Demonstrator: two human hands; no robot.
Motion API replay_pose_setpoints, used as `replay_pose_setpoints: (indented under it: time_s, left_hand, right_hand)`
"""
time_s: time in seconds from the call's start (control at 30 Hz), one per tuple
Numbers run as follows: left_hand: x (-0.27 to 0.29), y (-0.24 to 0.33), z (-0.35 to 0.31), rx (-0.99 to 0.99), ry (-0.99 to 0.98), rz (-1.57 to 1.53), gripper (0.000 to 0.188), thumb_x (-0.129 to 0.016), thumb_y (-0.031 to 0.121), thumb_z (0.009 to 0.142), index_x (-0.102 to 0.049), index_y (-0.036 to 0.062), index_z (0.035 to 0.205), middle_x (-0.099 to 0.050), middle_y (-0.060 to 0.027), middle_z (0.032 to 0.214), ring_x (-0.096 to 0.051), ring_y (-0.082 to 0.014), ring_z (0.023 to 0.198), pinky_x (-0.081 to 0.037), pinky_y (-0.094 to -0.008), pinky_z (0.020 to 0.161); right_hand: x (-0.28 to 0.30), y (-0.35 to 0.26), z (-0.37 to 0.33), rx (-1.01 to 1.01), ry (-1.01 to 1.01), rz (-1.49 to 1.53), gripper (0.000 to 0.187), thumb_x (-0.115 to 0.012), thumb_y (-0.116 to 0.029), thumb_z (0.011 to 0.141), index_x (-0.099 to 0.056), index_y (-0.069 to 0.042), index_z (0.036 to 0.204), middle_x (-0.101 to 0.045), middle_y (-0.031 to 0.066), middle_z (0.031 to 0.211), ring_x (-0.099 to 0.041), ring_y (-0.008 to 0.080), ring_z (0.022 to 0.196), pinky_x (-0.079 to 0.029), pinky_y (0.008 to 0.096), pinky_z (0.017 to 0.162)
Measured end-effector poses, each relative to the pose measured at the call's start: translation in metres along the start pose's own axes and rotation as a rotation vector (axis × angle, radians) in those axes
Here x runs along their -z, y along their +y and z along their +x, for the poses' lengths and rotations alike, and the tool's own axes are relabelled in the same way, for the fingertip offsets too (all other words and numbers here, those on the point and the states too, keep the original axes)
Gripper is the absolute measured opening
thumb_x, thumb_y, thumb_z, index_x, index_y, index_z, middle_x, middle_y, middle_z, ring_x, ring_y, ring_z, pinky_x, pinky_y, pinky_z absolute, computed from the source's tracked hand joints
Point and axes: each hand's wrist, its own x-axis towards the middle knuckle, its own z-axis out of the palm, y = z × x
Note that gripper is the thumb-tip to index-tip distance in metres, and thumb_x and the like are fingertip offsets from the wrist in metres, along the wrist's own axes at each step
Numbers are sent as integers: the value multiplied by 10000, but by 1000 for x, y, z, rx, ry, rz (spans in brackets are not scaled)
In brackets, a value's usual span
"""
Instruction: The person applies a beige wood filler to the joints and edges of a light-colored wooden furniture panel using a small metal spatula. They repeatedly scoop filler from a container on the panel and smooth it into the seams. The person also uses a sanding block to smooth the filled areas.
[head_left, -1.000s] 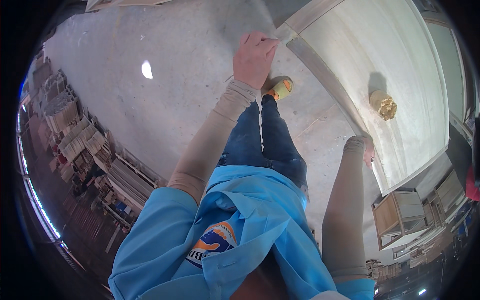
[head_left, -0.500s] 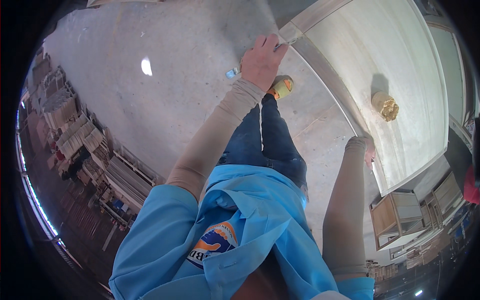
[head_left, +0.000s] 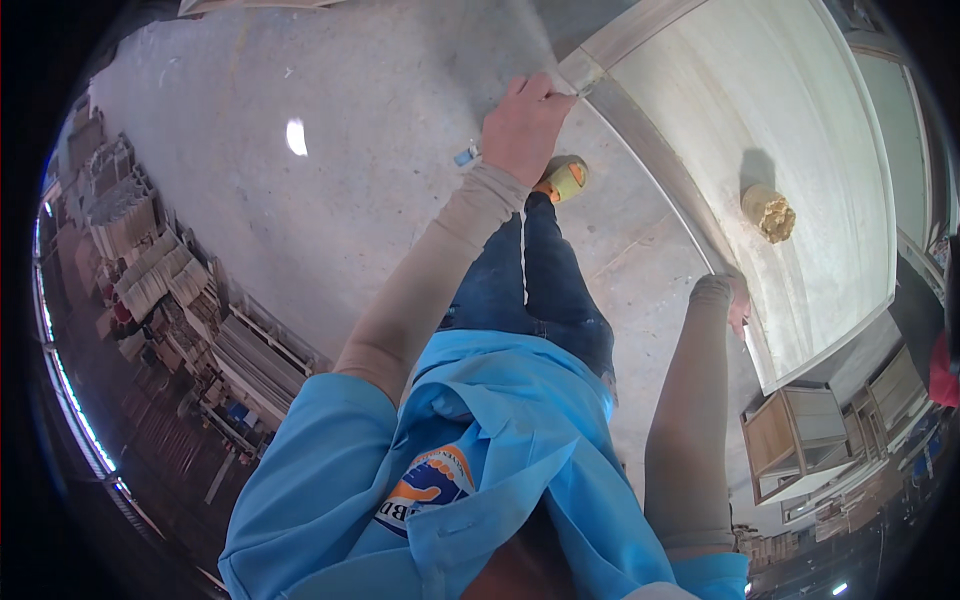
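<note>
1. Head view, left hand (head_left: pixel 527 125): bare, below a wrinkled beige sleeve; curls its fingers tightly, with fingertips at the panel's upper left corner.
2. Blue-ended object (head_left: pixel 467 156): slim; juts from the left hand's outer side; seems pinched in the fist, remainder hidden.
3. Right hand (head_left: pixel 740 305): bent over the panel's edge near the lower corner; cannot tell how firmly pressed, fingers partly hidden.
4. Panel (head_left: pixel 740 95): broad, flat, pale, streaked surface; lies at right, spanning both hands; has a darker wood-toned border and thin bright edge.
5. Cylinder (head_left: pixel 769 212): squat, tan, rough and crumbly at one end; rests on the panel.
6. Floor (head_left: pixel 370 110): grey, speckled, concrete-like; bears a yellow-green slipper (head_left: pixel 568 181) with orange inside.
7. Stacked pieces (head_left: pixel 160 270): wood-like, slatted, far left.
</note>
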Motion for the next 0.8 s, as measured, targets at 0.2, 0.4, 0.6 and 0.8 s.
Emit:
replay_pose_setpoints:
  time_s: [0.2,0.4,0.6,0.8]
  left_hand:
    - [-12,-4,12,10,131,-85,157,-691,128,819,-740,176,961,-590,10,883,-592,-211,903,-526,-340,709]
    - [6,-2,18,-4,57,-122,125,-689,143,823,-751,173,928,-602,6,859,-590,-208,895,-523,-346,716]
    - [0,-2,30,8,11,-79,135,-668,170,840,-752,177,945,-604,4,863,-590,-213,898,-526,-354,725]
    - [-1,-2,33,-51,-15,-10,138,-645,162,850,-742,172,949,-599,-1,880,-595,-230,915,-536,-375,722]
  right_hand:
    - [13,-7,-15,8,-6,22,486,-459,-319,995,-391,-226,1467,-611,51,1321,-548,338,1233,-401,513,1049]
    - [15,-9,-6,1,-13,51,488,-462,-318,993,-392,-228,1467,-617,50,1313,-552,339,1228,-405,515,1045]
    - [22,-18,-24,5,-9,77,490,-465,-317,991,-392,-230,1467,-622,49,1304,-555,339,1223,-409,516,1040]
    - [18,-13,-17,10,-8,93,492,-467,-317,989,-393,-232,1468,-627,49,1296,-558,340,1218,-412,518,1036]
